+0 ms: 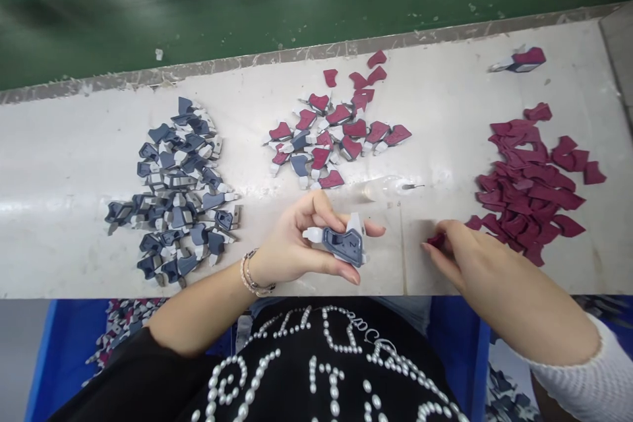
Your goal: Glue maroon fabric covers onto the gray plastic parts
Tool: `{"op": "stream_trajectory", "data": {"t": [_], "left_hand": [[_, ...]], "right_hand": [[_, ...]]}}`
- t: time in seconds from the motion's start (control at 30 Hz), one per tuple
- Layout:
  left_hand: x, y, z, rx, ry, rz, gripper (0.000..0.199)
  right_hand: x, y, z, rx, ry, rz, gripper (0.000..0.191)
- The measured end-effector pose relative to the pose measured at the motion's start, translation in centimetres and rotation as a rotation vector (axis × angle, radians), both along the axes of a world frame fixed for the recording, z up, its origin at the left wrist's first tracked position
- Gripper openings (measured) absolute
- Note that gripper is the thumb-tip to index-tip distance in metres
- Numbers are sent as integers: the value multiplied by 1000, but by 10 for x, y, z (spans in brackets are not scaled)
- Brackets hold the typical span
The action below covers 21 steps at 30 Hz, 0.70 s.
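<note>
My left hand [297,244] grips a grey-and-white plastic part [346,245] between thumb and fingers, its hollow dark grey side with a small "2" facing up. To the right, my right hand [459,254] is closed on a small maroon plastic piece [436,241], pinched between thumb and fingertips just above the table. That hand is beside a heap of loose maroon pieces [524,178]. Beyond my left hand lies a group of grey-and-white parts with maroon covers [339,114]. A pile of grey-and-white parts without maroon [182,191] spreads out at the left.
The white table [440,112] runs across the view, with a green surface [297,0] past its far edge. One maroon-topped part [527,60] lies alone at the far right. Blue bins holding parts stand below the near edge, including one at the left [64,349].
</note>
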<state>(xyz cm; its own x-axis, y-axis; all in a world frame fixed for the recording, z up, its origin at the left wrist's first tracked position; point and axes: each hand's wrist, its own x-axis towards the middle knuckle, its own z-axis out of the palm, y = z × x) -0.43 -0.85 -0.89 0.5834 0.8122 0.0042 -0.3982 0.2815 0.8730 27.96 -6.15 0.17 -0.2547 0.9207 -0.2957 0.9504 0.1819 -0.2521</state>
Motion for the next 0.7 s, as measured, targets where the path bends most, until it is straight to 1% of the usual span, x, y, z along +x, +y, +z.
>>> {"op": "stream_trajectory", "data": {"t": [0.1, 0.2, 0.27, 0.3, 0.37, 0.4, 0.43, 0.57, 0.63, 0.7], "left_hand": [[0, 0, 2, 31, 9, -2, 48], [2, 0, 5, 48, 72, 47, 46], [4, -1, 5, 59, 180, 129, 44], [6, -1, 4, 66, 240, 174, 43], [9, -1, 2, 84, 336, 240, 39], [10, -2, 0, 98, 366, 260, 37], [11, -2, -1, 113, 384, 273, 36], [13, -2, -6, 192, 439, 315, 31], [12, -1, -7, 273, 463, 340, 29], [11, 0, -8, 391, 486, 371, 27]], "right_hand": [[-1, 2, 5, 39, 6, 44, 28], [3, 4, 11, 15, 68, 64, 37], [3, 6, 17, -34, 151, -8, 32], [1, 7, 21, -58, 223, -72, 27], [-8, 10, 30, -96, 391, -201, 22], [-14, 12, 34, -111, 468, -236, 20], [-20, 15, 39, -129, 531, -237, 19], [-45, 30, 51, -233, 722, -144, 17], [-52, 36, 53, -232, 784, -113, 13], [-57, 39, 52, -228, 818, -113, 18]]}}
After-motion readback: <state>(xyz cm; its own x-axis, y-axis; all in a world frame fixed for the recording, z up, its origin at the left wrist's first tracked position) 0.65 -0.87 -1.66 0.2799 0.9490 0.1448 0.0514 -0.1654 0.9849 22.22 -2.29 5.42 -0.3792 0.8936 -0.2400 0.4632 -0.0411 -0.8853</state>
